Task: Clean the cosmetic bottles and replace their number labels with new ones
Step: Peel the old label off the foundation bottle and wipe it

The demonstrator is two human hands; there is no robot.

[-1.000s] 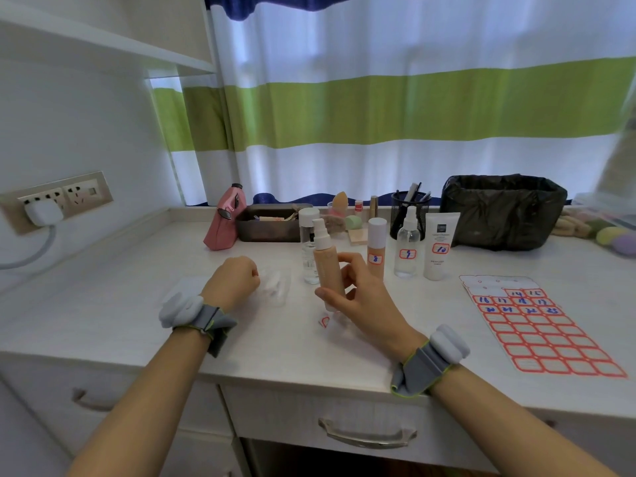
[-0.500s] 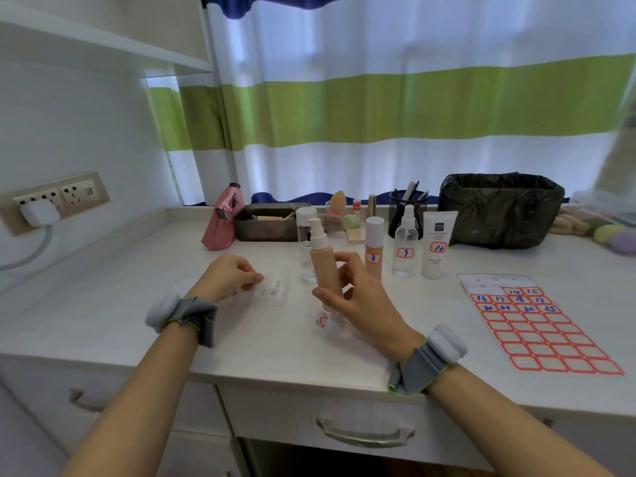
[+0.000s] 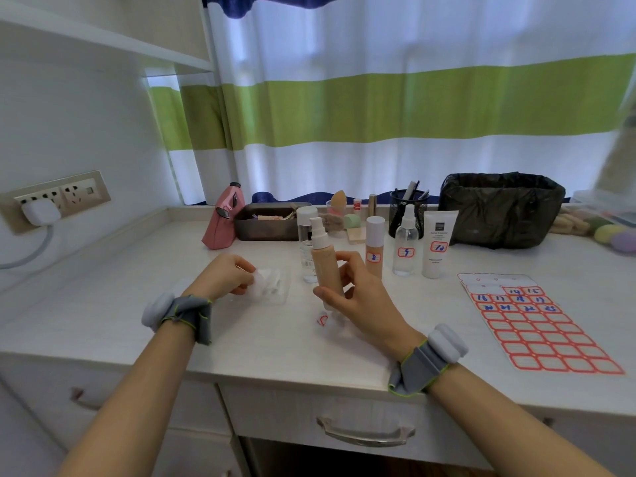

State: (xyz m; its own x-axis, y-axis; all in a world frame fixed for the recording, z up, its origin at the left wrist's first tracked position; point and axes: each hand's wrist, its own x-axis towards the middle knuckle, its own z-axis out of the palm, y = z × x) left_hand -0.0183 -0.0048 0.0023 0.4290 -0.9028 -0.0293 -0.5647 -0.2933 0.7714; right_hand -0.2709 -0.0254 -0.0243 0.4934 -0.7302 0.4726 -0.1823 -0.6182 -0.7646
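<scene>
The right hand curls its fingers and thumb round a beige pump bottle, held upright just above the desk, long axis vertical, white pump head pointing up. Left of it, the left hand pinches a white wipe at a clear packet. A peeled label lies under the right hand's fingers

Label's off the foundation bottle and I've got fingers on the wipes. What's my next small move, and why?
Probably lift one wipe with the left hand and bring it to the foundation bottle. The right hand holds that bottle upright with no number label showing, a peeled label lies on the desk below it, and the left fingers already pinch the wipe.
</scene>
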